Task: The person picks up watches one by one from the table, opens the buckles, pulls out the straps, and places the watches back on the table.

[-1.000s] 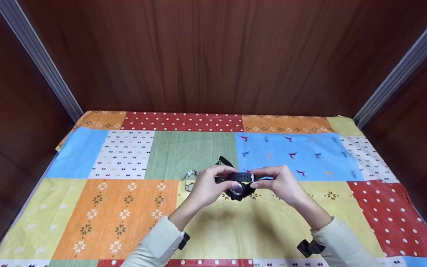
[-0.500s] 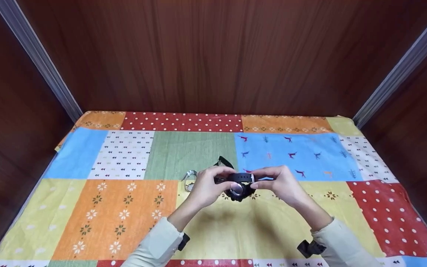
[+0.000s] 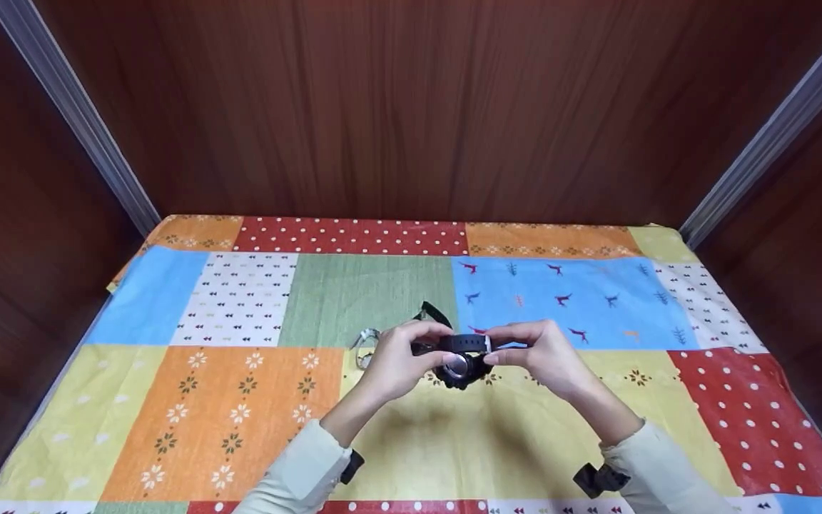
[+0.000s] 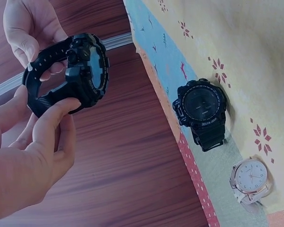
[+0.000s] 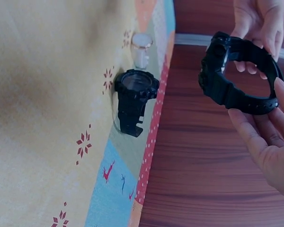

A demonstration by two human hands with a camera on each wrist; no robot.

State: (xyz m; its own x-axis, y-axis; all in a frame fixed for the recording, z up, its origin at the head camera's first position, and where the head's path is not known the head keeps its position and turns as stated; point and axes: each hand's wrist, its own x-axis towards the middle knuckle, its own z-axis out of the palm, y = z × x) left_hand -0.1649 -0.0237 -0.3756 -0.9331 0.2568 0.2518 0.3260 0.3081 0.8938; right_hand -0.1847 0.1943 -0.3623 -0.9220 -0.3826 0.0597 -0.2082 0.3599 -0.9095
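Note:
A black sports watch [image 4: 83, 78], its strap joined in a loop, is held up above the table between both hands. My left hand [image 3: 398, 360] grips the strap and the case side, fingers and thumb curled on it. From the other side my right hand [image 3: 543, 353] pinches the strap by the buckle with thumb and fingers. In the right wrist view the looped watch [image 5: 215, 80] hangs clear of the cloth. Another black watch [image 4: 202, 106] lies face up on the table. Beside it lies a watch with a white dial [image 4: 251, 175], partly hidden by my left hand in the head view.
A patchwork-patterned tablecloth [image 3: 240, 414] covers the table. Brown wood-grain panels [image 3: 411, 107] stand behind it and at both sides, with grey metal strips [image 3: 79, 107] at the corners. Black straps with small devices [image 3: 600, 480] sit on the sleeves' cuffs.

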